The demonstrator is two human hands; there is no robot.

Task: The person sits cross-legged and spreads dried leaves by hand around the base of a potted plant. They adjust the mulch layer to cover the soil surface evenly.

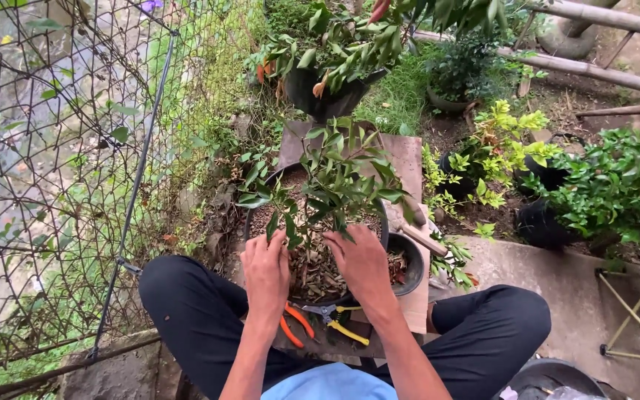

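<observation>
Head view showed us seated with our knees spread on either side of a large black pot [255, 215], which stood on a wooden board [407, 159] and served as our landmark. Our forearms reached forward and down from the bottom edge, both wrists bent so that the palms faced the soil. Our left hand [266, 268] lay flat on the near left of the pot's dry mulch [312, 270], fingers loosely spread and curled into it, gripping nothing we could make out. Our right hand [364, 259] pressed down on the near right side, fingers bent at the base of the leafy shrub [335, 181] rooted in the pot; whether it pinched a stem we could not tell.

Left of the pot ran a wire fence [53, 185], close by, leaving little room. Right of it crowded other potted plants [609, 185]. Just beside the pot's right rim sat a small black bowl [412, 259]. Nearest us, touching the pot's near edge, lay yellow-handled pruning shears [338, 322] and orange-handled pliers [294, 326].
</observation>
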